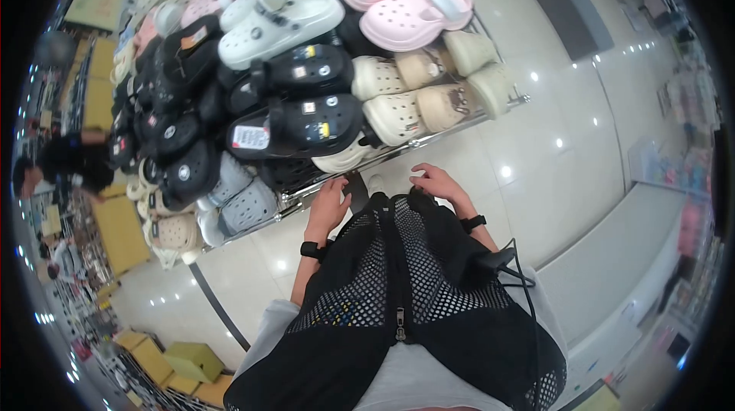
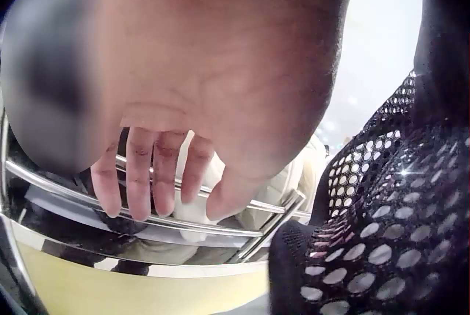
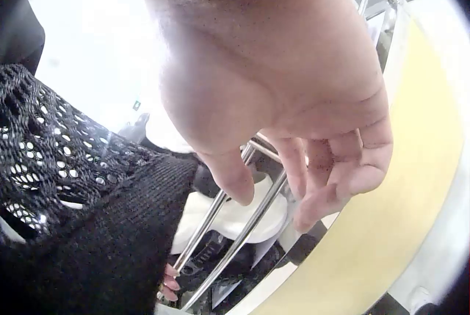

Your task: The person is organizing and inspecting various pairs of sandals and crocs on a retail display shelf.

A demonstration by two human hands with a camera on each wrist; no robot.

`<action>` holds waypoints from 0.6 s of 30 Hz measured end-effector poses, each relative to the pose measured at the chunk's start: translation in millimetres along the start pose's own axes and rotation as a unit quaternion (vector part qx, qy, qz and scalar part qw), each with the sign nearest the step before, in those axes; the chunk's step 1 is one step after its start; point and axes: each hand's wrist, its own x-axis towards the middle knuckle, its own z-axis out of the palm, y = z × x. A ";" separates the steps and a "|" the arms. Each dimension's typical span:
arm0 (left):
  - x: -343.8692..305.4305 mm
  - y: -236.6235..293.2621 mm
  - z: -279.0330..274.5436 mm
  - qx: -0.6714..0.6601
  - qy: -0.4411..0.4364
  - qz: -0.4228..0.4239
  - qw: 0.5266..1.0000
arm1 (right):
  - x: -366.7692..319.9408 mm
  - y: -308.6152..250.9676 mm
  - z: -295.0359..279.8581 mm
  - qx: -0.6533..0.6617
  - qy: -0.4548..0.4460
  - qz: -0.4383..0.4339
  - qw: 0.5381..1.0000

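The left hand (image 1: 329,208) hangs in front of the rack's near edge, holding nothing; in the left wrist view its fingers (image 2: 166,175) point down, fairly straight, in front of the metal rails (image 2: 198,223). To its right the right hand (image 1: 439,183) is raised over the floor, empty, and in the right wrist view its fingers (image 3: 319,183) are loosely bent near the rack's bars (image 3: 242,234). Beyond the hands, clogs lie piled on the rack: black ones (image 1: 302,126), white ones (image 1: 279,28), pink ones (image 1: 406,20) and beige ones (image 1: 444,104).
A chrome rail (image 1: 429,139) runs along the rack's near side. Tiled floor (image 1: 536,181) stretches to the right, with a long white counter (image 1: 612,258) at the lower right. Two people are at the far left, one in black (image 1: 69,162). Yellow boxes (image 1: 191,363) stand at the lower left.
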 end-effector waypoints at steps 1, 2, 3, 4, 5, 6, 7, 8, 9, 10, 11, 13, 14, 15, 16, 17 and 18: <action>3.9 7.4 2.5 0.000 -0.011 0.008 1.000 | 0.2 5.2 -6.0 -0.001 -0.007 -0.001 1.000; 8.2 13.3 6.5 0.006 -0.016 0.018 1.000 | -2.0 6.7 -12.7 0.007 0.003 -0.002 1.000; 12.5 19.2 10.9 -0.007 -0.030 0.022 0.999 | -5.0 7.6 -19.7 0.004 0.013 -0.014 1.000; 17.9 25.1 15.2 -0.020 -0.045 0.025 0.998 | -7.9 9.2 -27.4 0.000 0.024 -0.025 0.999; 27.8 34.9 21.0 -0.012 -0.039 0.039 0.998 | -1.7 17.7 -37.6 0.008 0.028 -0.033 0.999; 37.4 44.6 24.8 -0.001 -0.038 0.045 0.998 | 4.6 24.6 -48.3 0.002 0.028 -0.038 0.999; 40.4 57.2 24.1 -0.007 -0.059 0.048 0.997 | -2.4 26.6 -57.6 -0.005 0.032 -0.032 0.999; 44.4 70.8 24.1 -0.011 -0.079 0.049 0.996 | -7.2 31.7 -67.1 0.002 0.038 -0.030 0.999; 50.1 80.7 26.1 -0.008 -0.086 0.054 0.995 | -11.4 37.5 -75.7 0.005 0.045 -0.023 0.999; 56.6 91.0 28.6 -0.013 -0.088 0.066 0.994 | -14.6 43.2 -85.0 0.008 0.052 -0.019 0.998; 63.0 102.8 29.9 -0.018 -0.090 0.076 0.993 | -18.9 47.0 -94.8 0.014 0.056 -0.019 0.998; 80.4 121.9 38.0 -0.010 -0.073 0.090 0.993 | -10.8 59.9 -113.9 0.050 0.073 -0.017 0.996; 85.0 136.0 39.1 -0.019 -0.067 0.101 0.992 | -13.2 68.6 -121.9 0.055 0.078 -0.013 0.995; 90.2 149.5 41.1 -0.017 -0.071 0.103 0.992 | -13.5 77.6 -128.5 0.071 0.091 -0.019 0.993; 96.4 163.1 44.1 -0.033 -0.052 0.119 0.991 | -12.7 87.9 -134.6 0.086 0.104 -0.026 0.991; 101.0 175.6 45.4 -0.049 -0.032 0.135 0.989 | -17.3 90.0 -139.6 0.091 0.104 -0.025 0.990; 105.2 186.6 47.1 -0.046 -0.036 0.134 0.989 | -22.5 91.9 -144.9 0.093 0.110 -0.023 0.989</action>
